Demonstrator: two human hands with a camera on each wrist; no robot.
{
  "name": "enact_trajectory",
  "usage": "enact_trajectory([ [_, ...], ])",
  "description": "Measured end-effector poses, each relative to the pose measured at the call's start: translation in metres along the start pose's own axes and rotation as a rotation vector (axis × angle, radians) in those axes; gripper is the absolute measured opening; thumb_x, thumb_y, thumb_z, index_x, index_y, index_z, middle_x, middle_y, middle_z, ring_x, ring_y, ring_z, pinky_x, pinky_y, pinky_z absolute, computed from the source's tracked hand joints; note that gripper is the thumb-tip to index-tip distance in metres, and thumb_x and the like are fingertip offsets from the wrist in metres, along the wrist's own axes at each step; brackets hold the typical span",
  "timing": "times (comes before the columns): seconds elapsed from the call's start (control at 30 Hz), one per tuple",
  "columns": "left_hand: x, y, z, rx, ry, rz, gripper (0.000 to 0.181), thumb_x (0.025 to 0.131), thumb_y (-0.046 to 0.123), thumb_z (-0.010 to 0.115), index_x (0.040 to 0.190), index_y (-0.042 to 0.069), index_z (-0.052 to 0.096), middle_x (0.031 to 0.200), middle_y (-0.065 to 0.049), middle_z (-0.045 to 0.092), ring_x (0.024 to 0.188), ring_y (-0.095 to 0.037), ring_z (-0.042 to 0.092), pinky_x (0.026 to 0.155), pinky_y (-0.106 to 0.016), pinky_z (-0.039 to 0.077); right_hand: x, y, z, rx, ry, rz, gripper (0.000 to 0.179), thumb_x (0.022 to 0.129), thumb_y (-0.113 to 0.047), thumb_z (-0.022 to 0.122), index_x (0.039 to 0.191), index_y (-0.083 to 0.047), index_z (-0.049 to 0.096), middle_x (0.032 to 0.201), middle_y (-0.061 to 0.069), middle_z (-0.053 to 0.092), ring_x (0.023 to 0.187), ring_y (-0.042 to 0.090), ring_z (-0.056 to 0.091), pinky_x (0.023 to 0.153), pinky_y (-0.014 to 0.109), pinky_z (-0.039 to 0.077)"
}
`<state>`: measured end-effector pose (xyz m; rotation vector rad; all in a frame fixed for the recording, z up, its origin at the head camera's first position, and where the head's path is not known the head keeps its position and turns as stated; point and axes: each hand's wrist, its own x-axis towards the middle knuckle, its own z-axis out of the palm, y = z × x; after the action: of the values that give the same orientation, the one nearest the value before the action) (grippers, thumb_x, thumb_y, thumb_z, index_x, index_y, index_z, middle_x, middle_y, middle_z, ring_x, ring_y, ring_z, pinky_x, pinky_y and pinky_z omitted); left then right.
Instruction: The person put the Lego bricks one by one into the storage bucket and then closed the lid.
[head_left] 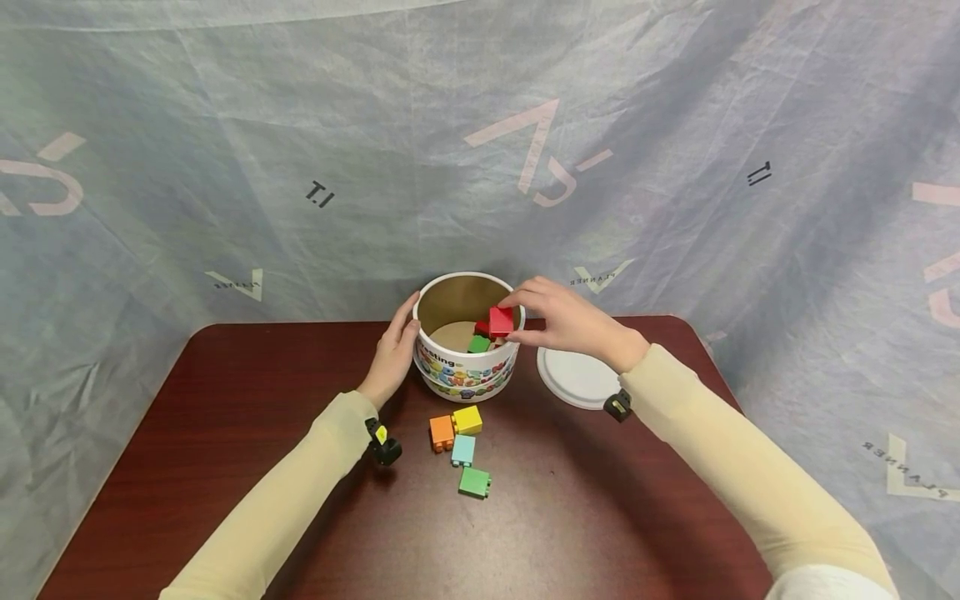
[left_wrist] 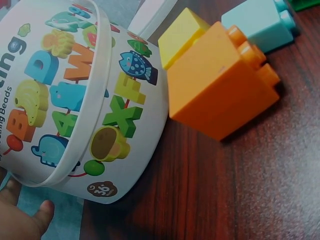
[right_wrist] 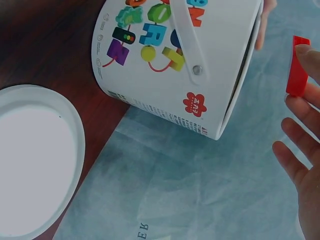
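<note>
My right hand point(head_left: 558, 317) pinches a red toy block point(head_left: 501, 322) between thumb and fingers, over the right rim of a white round bucket point(head_left: 468, 375). The right wrist view shows this red block point(right_wrist: 298, 67) held at the fingertips, the other fingers spread. My left hand point(head_left: 393, 354) rests against the bucket's left side with its fingers fairly straight along the outer wall. Inside the uncovered bucket lie a green block point(head_left: 478, 343) and a dark red block point(head_left: 482, 327); the near wall partly hides the contents.
In front of the bucket, an orange block point(head_left: 442, 433), a yellow block point(head_left: 467, 420), a light blue block point(head_left: 463, 450) and a green block point(head_left: 475, 482) lie on the dark red table point(head_left: 300, 400). A white lid point(head_left: 577, 377) lies right of the bucket. Behind hangs a grey cloth point(head_left: 360, 125).
</note>
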<state>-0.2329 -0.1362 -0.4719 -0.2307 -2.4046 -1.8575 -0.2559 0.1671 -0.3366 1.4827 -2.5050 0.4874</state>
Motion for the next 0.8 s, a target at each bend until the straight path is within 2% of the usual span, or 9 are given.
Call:
enact_trajectory([
  [0.2,0.000,0.000,0.000,0.000,0.002,-0.007,0.052,0.114,0.034,0.037,0.165,0.042,0.028,0.171,0.007,0.025,0.156,-0.022,0.027,0.124,-0.055,0.028,0.008,0.007,0.000,0.001,0.000,0.011,0.044,0.090,-0.027,0.085,0.123,-0.002,0.073,0.115,0.009,0.071,0.105,0.026,0.060,0.094,0.042,0.051],
  [0.5,0.001,-0.002,0.001,-0.014,0.011,0.005,0.052,0.114,0.030,0.038,0.165,0.037,0.029,0.171,0.004,0.027,0.155,-0.025,0.030,0.123,-0.055,0.030,0.018,0.015,0.001,0.008,-0.008,0.047,0.045,0.090,-0.026,0.085,0.125,-0.001,0.072,0.118,0.012,0.070,0.110,0.029,0.060,0.099,0.045,0.050],
  [0.8,0.001,0.000,0.001,-0.004,0.009,0.006,0.053,0.114,0.031,0.038,0.166,0.038,0.028,0.171,0.002,0.026,0.156,-0.026,0.028,0.123,-0.057,0.029,0.033,0.021,0.001,0.024,-0.029,0.125,0.045,0.093,-0.029,0.081,0.129,-0.002,0.070,0.123,0.013,0.069,0.116,0.031,0.058,0.103,0.047,0.049],
])
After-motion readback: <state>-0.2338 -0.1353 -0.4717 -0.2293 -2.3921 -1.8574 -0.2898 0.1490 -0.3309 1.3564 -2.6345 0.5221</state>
